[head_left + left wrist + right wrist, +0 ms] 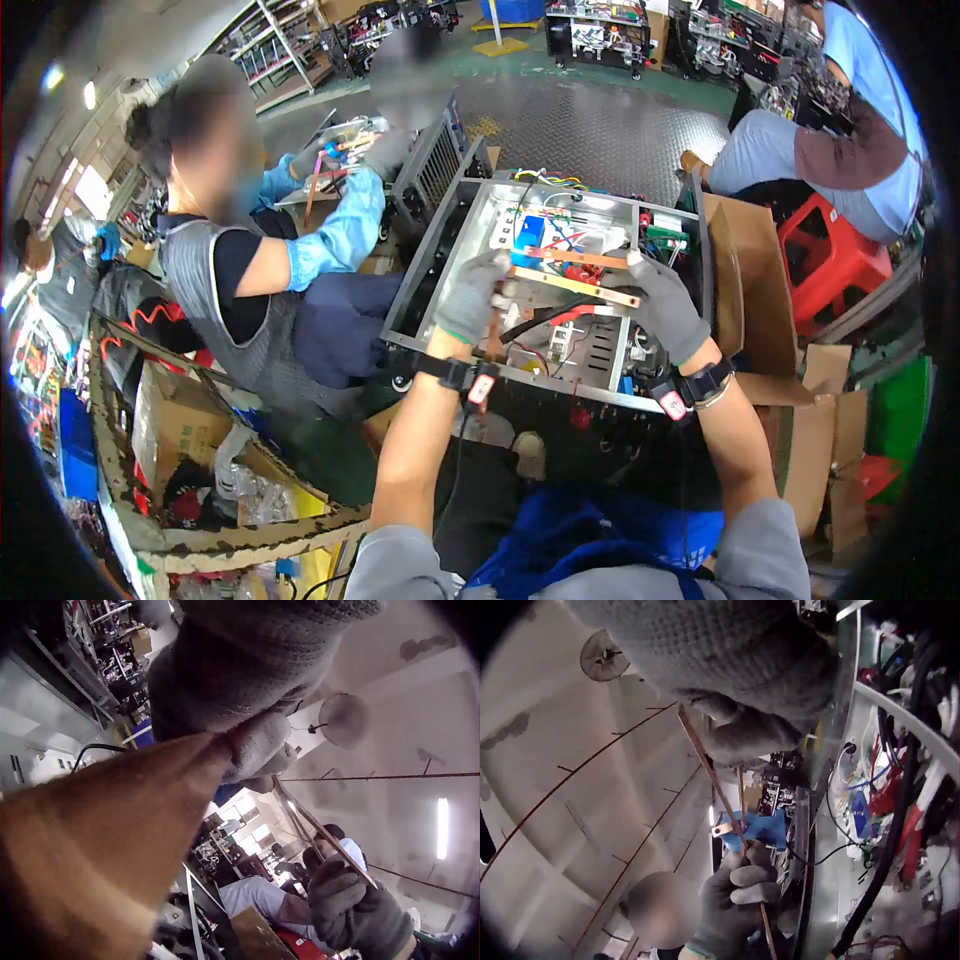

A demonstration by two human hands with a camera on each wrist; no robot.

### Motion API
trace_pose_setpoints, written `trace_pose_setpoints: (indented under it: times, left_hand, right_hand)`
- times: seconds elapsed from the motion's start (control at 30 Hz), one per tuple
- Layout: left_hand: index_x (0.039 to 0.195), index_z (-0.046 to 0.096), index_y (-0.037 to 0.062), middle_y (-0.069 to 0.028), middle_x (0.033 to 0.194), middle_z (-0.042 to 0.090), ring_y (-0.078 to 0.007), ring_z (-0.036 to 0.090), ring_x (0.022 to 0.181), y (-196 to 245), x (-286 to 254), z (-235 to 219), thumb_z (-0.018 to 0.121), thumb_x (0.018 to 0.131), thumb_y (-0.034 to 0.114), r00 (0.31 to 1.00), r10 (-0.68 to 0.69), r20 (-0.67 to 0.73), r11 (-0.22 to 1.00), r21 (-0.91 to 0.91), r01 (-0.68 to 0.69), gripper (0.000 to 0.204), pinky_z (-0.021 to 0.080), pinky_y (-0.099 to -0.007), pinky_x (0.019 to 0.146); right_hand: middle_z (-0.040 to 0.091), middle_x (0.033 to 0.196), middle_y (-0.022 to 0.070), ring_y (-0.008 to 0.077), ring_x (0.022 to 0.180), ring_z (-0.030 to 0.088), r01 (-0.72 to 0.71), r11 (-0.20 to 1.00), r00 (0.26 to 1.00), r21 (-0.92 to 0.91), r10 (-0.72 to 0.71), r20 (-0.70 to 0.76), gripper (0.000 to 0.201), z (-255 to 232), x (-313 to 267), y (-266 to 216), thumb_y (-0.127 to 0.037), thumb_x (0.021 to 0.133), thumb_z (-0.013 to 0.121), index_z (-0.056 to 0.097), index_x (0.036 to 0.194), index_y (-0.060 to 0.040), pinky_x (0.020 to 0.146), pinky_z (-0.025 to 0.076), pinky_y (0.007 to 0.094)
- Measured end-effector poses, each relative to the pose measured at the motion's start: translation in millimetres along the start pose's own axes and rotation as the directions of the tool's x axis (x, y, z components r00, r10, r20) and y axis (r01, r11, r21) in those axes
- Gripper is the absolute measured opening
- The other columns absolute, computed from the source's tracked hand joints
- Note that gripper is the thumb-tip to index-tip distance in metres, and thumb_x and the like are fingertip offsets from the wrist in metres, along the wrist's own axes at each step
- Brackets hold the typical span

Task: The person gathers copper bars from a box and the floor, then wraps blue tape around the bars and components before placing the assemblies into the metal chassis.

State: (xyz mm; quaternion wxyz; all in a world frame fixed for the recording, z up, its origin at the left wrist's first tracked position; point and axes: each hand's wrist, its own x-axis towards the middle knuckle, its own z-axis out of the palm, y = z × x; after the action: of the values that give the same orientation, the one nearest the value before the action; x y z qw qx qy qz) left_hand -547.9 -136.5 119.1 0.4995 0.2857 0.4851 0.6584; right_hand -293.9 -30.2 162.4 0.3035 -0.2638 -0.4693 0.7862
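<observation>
Two long copper bars, an upper one (580, 258) and a lower one (575, 284), span between my gloved hands over an open metal chassis (455, 270). My left hand (470, 300) grips their left ends; in the right wrist view its fingers (754, 876) curl round the copper. A copper length (494, 335) extends below that hand and looms as a wide brown strip (112, 832) in the left wrist view. At the other end, my right hand (672, 305) pinches the bars, fingers curled in the left wrist view. Beneath the bars are a blue block (527, 238) and thick black cable (540, 322).
Left of the chassis, a person in blue sleeves (345, 225) works on another unit. Cardboard boxes (740, 290) stand at the right, near a red stool (815, 260) with a seated person. A bin frame (250, 535) with cartons and plastic lies lower left.
</observation>
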Motion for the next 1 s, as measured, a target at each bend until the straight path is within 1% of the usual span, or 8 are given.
trace_pose_setpoints:
  times: [0.43,0.57,0.73,0.83,0.9,0.93,0.97,1.0]
  left_hand:
    - [0.112,0.052,0.0048,-0.0050,0.087,0.054,-0.0084,0.048,0.061,139.4,-20.8,14.9,0.046,0.097,0.010,0.985,-0.016,0.173,0.947,-0.314,0.070,0.017,0.037,-0.0186,0.043]
    - [0.111,0.051,0.0022,-0.0071,0.085,0.053,-0.0079,0.047,0.060,165.8,-19.3,43.8,0.051,0.098,0.014,0.982,0.043,0.183,0.957,-0.291,0.012,0.018,0.035,-0.0176,0.042]
    - [0.109,0.053,0.0044,-0.0070,0.087,0.055,-0.0071,0.045,0.059,173.4,-32.7,59.4,0.051,0.096,0.012,0.980,0.104,0.171,0.973,-0.219,-0.065,0.015,0.035,-0.0163,0.043]
    - [0.109,0.053,0.0064,-0.0053,0.089,0.055,-0.0071,0.044,0.061,172.8,-44.6,57.1,0.047,0.098,0.012,0.991,0.055,0.119,0.976,-0.217,-0.028,0.014,0.033,-0.0166,0.043]
    - [0.109,0.053,0.0062,-0.0045,0.089,0.055,-0.0066,0.044,0.062,163.9,-30.0,26.2,0.046,0.099,0.014,0.982,0.031,0.186,0.983,-0.184,0.004,0.014,0.032,-0.0166,0.044]
    - [0.109,0.054,0.0061,-0.0043,0.089,0.054,-0.0063,0.044,0.062,163.6,-27.3,18.5,0.046,0.100,0.015,0.989,0.022,0.146,0.980,-0.199,0.008,0.015,0.032,-0.0164,0.044]
    - [0.109,0.054,0.0059,-0.0042,0.089,0.054,-0.0060,0.044,0.062,162.6,-24.0,12.1,0.047,0.100,0.016,0.994,0.006,0.108,0.976,-0.215,0.018,0.015,0.032,-0.0162,0.044]
    - [0.108,0.054,0.0056,-0.0047,0.091,0.056,-0.0058,0.043,0.061,156.7,-11.4,-5.6,0.048,0.100,0.019,0.990,0.004,0.142,0.975,-0.219,0.028,0.016,0.032,-0.0159,0.045]
  right_hand:
    - [0.068,0.092,0.0053,0.0099,0.078,0.063,0.181,0.972,0.976,-0.150,-0.197,-0.095,0.041,-17.1,-38.8,-19.3,-0.035,0.095,0.054,0.058,0.121,-0.0036,0.067,0.050,0.0240]
    - [0.066,0.103,0.0097,0.0192,0.088,0.064,0.015,0.984,1.000,-0.175,-0.014,0.011,0.043,-2.0,6.6,18.0,-0.036,0.092,0.056,0.057,0.119,-0.0024,0.076,0.052,0.0306]
    - [0.061,0.110,0.0154,0.0284,0.103,0.058,-0.416,0.854,0.907,0.311,0.417,0.067,0.056,44.2,100.4,72.1,-0.049,0.089,0.060,0.050,0.125,-0.0067,0.091,0.048,0.0463]
    - [0.063,0.101,0.0139,0.0279,0.093,0.062,-0.371,0.669,0.928,0.644,0.235,0.290,0.035,62.3,159.6,101.9,-0.039,0.093,0.061,0.059,0.110,-0.0088,0.077,0.056,0.0434]
    - [0.065,0.088,0.0063,0.0194,0.081,0.065,-0.236,0.516,0.964,0.823,0.022,0.264,0.013,62.4,211.0,109.7,-0.017,0.094,0.060,0.061,0.098,-0.0043,0.073,0.059,0.0275]
    - [0.064,0.087,0.0057,0.0179,0.081,0.065,0.152,0.958,0.981,0.244,-0.177,0.083,0.011,53.8,231.0,95.5,-0.013,0.093,0.060,0.060,0.097,-0.0024,0.074,0.058,0.0264]
    - [0.063,0.086,0.0050,0.0164,0.081,0.064,0.418,0.752,0.897,-0.509,-0.431,0.101,0.010,39.8,245.0,73.6,-0.009,0.092,0.060,0.060,0.096,-0.0006,0.074,0.057,0.0254]
    - [0.062,0.087,0.0047,0.0141,0.082,0.063,0.244,0.946,0.965,0.211,-0.259,0.045,0.008,33.5,253.3,38.8,-0.008,0.092,0.060,0.059,0.095,-0.0006,0.073,0.056,0.0244]
